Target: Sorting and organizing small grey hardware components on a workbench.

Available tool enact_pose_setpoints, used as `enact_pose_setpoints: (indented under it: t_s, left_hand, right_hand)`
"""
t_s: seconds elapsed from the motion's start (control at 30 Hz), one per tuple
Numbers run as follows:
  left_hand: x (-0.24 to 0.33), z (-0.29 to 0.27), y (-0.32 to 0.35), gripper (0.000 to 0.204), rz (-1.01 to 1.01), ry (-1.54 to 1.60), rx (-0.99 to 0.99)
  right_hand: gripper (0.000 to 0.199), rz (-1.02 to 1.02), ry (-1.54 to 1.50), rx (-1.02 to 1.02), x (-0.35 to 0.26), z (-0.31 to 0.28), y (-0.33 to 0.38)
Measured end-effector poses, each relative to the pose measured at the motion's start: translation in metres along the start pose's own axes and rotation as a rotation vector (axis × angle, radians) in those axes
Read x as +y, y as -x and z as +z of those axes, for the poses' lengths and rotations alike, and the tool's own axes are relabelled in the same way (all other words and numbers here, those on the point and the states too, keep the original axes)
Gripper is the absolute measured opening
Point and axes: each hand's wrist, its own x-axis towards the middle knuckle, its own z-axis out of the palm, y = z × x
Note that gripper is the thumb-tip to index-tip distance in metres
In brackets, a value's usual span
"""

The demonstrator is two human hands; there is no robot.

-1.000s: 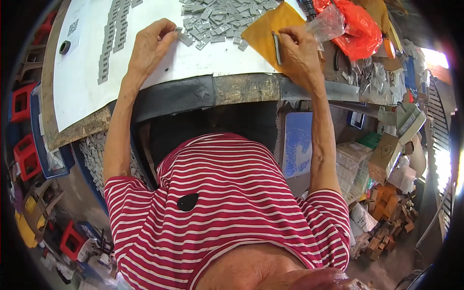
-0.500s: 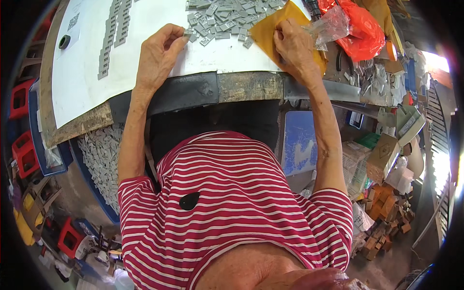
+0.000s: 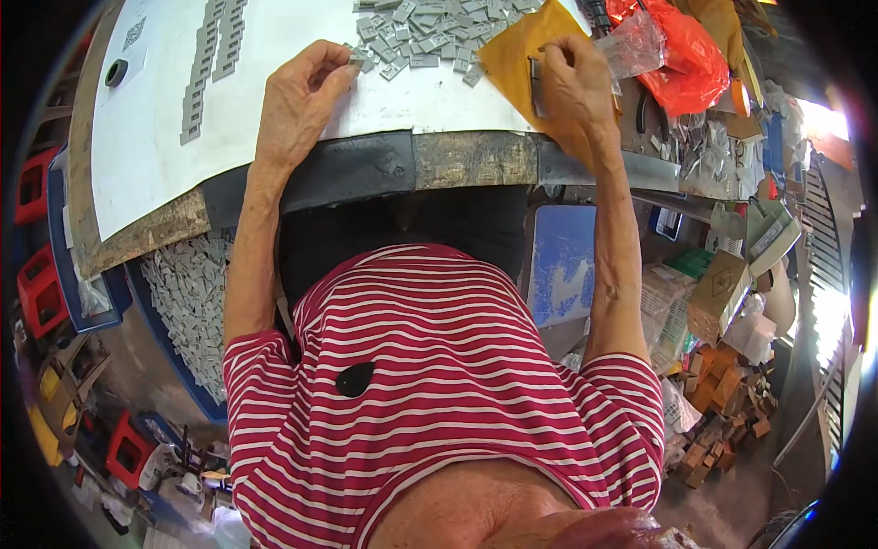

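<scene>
My left hand [image 3: 302, 102] is closed at the near left edge of a loose pile of small flat grey pieces [image 3: 430, 41]. Its thumb and forefinger pinch one small grey piece [image 3: 358, 58]. Over a yellow-brown sheet [image 3: 512, 57], whose material I cannot make out, is my right hand [image 3: 578, 90], fingers curled and fingertips pressed together. What those fingers hold, if anything, is hidden. A narrow dark grey strip [image 3: 537, 87] shows against the sheet beside this hand. Two long stepped rows of grey pieces [image 3: 194, 108] lie on the white tabletop sheet [image 3: 151, 165] at the left.
A black ring [image 3: 116, 73] rests at the far left. Red plastic bags [image 3: 681, 59] and clear plastic crowd the table's right side. Below the worn table edge [image 3: 476, 162] are a blue bin of grey pieces [image 3: 187, 302], red stools [image 3: 39, 288] and cardboard boxes [image 3: 720, 297].
My right hand has shifted slightly right and turned, and the dark grey strip beside it now shows. My left hand keeps its pinch in nearly the same place. The view has moved slightly.
</scene>
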Motion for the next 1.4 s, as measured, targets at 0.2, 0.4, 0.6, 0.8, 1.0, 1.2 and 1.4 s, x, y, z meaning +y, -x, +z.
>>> enact_pose_setpoints:
  t_s: [0.2,0.4,0.6,0.8,1.0,1.2,1.4]
  left_hand:
    - [0.0,0.002,0.001,0.017,0.008,0.045,0.001]
    - [0.018,0.002,0.006,0.018,-0.028,0.076,-0.047]
    - [0.025,0.01,0.012,0.019,-0.033,0.125,-0.041]
    - [0.025,0.022,0.017,0.019,-0.019,0.207,-0.058]
    - [0.025,0.029,0.019,0.019,-0.04,0.169,-0.116]
    - [0.026,0.031,0.021,0.02,-0.018,0.16,-0.109]
    - [0.026,0.032,0.023,0.018,-0.009,0.125,-0.121]
  right_hand:
    - [0.014,0.057,-0.304,-0.125,-0.024,-0.005,0.021]
    - [0.015,0.301,-0.488,-0.18,-0.012,0.0,0.024]
    - [0.014,0.286,-0.544,-0.186,-0.021,-0.002,0.026]
    - [0.014,0.364,-0.614,-0.223,-0.025,0.001,0.027]
    - [0.014,0.324,-0.55,-0.206,-0.02,0.005,0.026]
    - [0.023,0.253,-0.279,-0.25,-0.021,0.008,0.021]
    - [0.019,-0.022,-0.006,-0.117,-0.023,0.015,0.014]
